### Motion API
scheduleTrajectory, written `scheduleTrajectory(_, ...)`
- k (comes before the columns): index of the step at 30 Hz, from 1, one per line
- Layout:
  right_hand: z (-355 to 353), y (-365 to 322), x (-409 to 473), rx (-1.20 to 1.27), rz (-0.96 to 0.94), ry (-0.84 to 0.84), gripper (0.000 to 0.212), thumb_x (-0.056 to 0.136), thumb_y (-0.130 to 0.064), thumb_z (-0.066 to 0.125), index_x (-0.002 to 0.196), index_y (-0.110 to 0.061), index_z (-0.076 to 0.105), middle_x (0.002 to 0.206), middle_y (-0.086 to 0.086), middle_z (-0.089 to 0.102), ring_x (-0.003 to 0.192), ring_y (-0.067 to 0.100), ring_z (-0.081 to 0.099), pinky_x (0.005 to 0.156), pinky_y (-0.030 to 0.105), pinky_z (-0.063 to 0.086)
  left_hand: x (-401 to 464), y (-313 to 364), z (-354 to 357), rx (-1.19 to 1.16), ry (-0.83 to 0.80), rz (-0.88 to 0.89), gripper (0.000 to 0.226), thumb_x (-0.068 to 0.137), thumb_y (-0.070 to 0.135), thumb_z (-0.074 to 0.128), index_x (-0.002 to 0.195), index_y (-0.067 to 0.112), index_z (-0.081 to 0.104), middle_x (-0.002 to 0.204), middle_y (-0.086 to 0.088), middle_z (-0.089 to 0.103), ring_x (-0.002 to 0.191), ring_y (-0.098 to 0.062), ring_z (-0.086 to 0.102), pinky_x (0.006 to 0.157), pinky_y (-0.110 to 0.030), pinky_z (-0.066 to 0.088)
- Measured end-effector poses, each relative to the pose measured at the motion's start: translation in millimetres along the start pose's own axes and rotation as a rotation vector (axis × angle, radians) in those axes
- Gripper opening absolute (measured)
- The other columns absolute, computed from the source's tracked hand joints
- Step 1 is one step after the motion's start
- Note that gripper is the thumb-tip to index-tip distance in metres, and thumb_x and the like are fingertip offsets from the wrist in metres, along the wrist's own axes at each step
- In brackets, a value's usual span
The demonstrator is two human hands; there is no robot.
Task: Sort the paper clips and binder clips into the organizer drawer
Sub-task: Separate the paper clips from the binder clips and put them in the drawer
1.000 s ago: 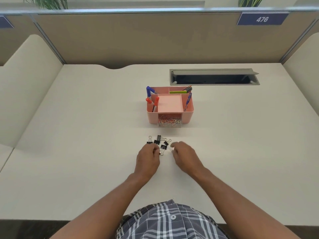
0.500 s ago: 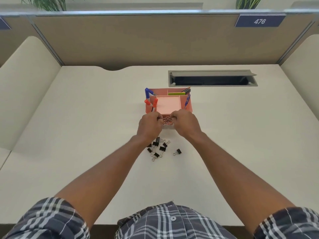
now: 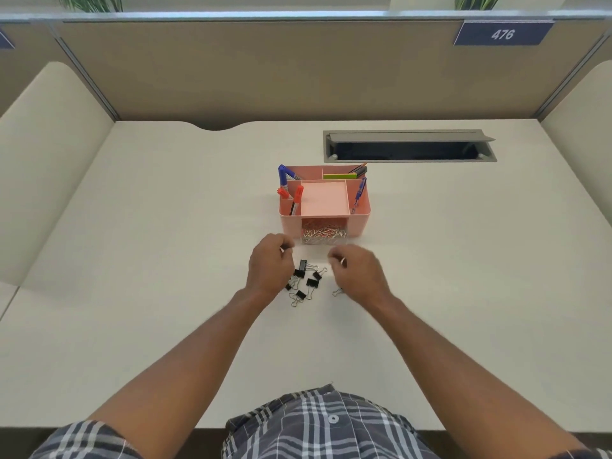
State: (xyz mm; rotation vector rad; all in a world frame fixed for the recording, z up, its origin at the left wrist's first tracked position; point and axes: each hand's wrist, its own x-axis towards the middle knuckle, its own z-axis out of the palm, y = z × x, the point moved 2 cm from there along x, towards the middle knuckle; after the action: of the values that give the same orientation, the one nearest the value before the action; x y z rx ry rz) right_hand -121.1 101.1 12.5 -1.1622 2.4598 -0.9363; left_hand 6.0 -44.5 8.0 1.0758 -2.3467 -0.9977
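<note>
Both hands [image 3: 270, 266] [image 3: 359, 273] curled, grip unclear. Binder clips [image 3: 306, 281] on counter [image 3: 165, 260]: light, stiff; pinch black bodies.

An office cubicle: fabric partition [image 3: 298, 71], numbered plate "476" [image 3: 502, 34], desk [image 3: 132, 260] with cable hatch [image 3: 410, 146].

Binder clips [image 3: 306, 281] crowd the gap between my hands. Organizer [image 3: 326, 207] blocks just beyond them. Desk [image 3: 165, 260] left and right lies open.

Black binder clips [image 3: 306, 282] before clip-filled drawer [image 3: 324, 236]
</note>
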Motion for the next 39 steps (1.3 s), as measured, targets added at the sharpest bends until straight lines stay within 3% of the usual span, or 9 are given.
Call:
scheduleTrajectory(4,46,1,-35,-0.164,-0.12,-0.255,0.027,0.09,-0.024,0.057,0.115,-0.027,0.065,0.102,0.002,0.057,0.102,0.023,0.052,0.075,0.038,0.05,-40,-23,15,0.158,-0.061,0.074,0.019,0.083,0.001,0.059,0.093,0.015,0.068,0.094,-0.003,0.06,0.087,-0.021,0.059,0.074,-0.026,0.043)
scheduleTrajectory(7,65,-3,-43,-0.249,-0.211,-0.308,0.031,0.091,-0.025,0.056,0.122,-0.027,0.058,0.102,0.002,0.049,0.102,0.024,0.046,0.063,0.036,0.047,-67,-32,20,0.215,-0.072,0.134,0.023,0.08,-0.001,0.061,0.098,0.01,0.069,0.092,-0.007,0.059,0.088,-0.026,0.058,0.076,-0.031,0.048)
scheduleTrajectory(10,69,-3,-42,-0.297,-0.248,-0.275,0.023,0.094,-0.028,0.054,0.116,-0.024,0.059,0.099,0.002,0.048,0.098,0.024,0.046,0.055,0.032,0.041,-79,-36,21,0.244,-0.082,0.166,0.023,0.08,0.0,0.064,0.1,0.008,0.069,0.088,-0.009,0.057,0.081,-0.029,0.057,0.07,-0.04,0.052)
scheduleTrajectory(13,64,5,-44,-0.285,-0.226,-0.239,0.014,0.094,-0.024,0.053,0.104,-0.018,0.06,0.101,0.001,0.05,0.1,0.023,0.048,0.062,0.037,0.049,-82,-38,20,0.276,-0.097,0.192,0.016,0.082,0.002,0.064,0.095,0.008,0.071,0.084,-0.009,0.057,0.074,-0.029,0.054,0.065,-0.043,0.05)
scheduleTrajectory(18,51,22,-50,-0.26,-0.211,-0.229,0.019,0.096,-0.02,0.05,0.108,-0.015,0.064,0.107,0.004,0.057,0.103,0.025,0.052,0.077,0.04,0.051,-83,-36,21,0.335,-0.099,0.25,0.005,0.086,0.007,0.065,0.085,0.006,0.07,0.081,-0.01,0.055,0.07,-0.031,0.051,0.063,-0.045,0.048)
scheduleTrajectory(24,42,21,-52,-0.215,-0.129,-0.139,0.017,0.093,-0.016,0.053,0.104,-0.014,0.065,0.106,0.001,0.058,0.101,0.023,0.052,0.073,0.038,0.051,-87,-34,24,0.307,-0.133,0.243,0.005,0.087,0.008,0.064,0.085,0.006,0.069,0.083,-0.009,0.057,0.073,-0.029,0.053,0.066,-0.044,0.048)
scheduleTrajectory(30,67,-6,-54,-0.238,-0.192,-0.261,0.019,0.095,-0.026,0.053,0.102,-0.012,0.065,0.104,0.004,0.054,0.103,0.022,0.049,0.071,0.036,0.049,-87,-36,29,0.347,-0.185,0.181,0.003,0.088,0.012,0.064,0.088,0.01,0.066,0.087,-0.008,0.058,0.08,-0.03,0.055,0.071,-0.044,0.047)
scheduleTrajectory(39,76,-9,-54,-0.25,-0.146,-0.308,0.009,0.094,-0.016,0.051,0.096,-0.011,0.058,0.1,0.005,0.054,0.096,0.024,0.048,0.075,0.039,0.047,-95,-42,30,0.222,-0.124,0.174,0.011,0.085,0.004,0.066,0.091,0.01,0.059,0.086,-0.003,0.056,0.078,-0.025,0.053,0.069,-0.038,0.046)
